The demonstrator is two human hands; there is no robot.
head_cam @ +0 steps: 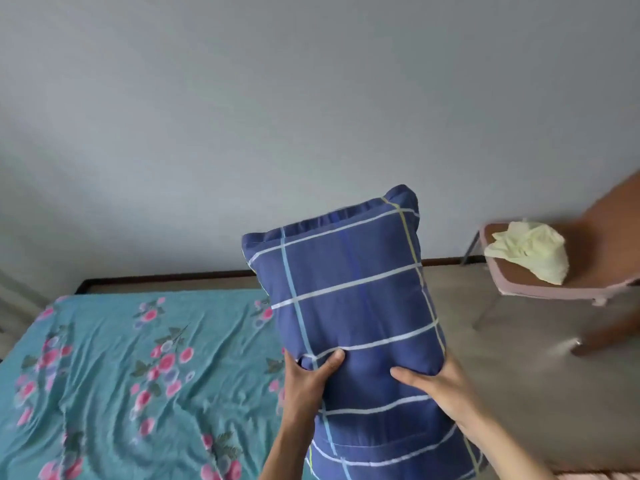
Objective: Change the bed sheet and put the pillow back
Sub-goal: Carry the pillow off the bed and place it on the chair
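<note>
1. Fingers (334, 358) on both sides are curled into the blue checked pillow (349, 299). The left hand (311, 379) has its thumb dug into the front face, and the right hand (436, 386) has its thumb on the front with the rest wrapped round the right edge. So both hands are gripping it, nothing loose.

2. That pillow is up in the air, standing on end and tilted a bit, over the right edge of the bed and not touching it.

3. Teal flowered sheet (114, 358) is already spread over the mattress, wrinkly but covering what I can see. Can't tell if the edges are tucked.

4. So I'd say the sheet part is basically done and we're on the last step, putting the pillow back.

5. Next move, I reckon: swing it left, lay it flat and set it at the head end. Which end that is, I can't tell from this angle.

6. Far right there's a chair (540, 285) with a pale yellow-green cloth (533, 251) bunched on the seat, maybe the old sheet, just guessing.
</note>
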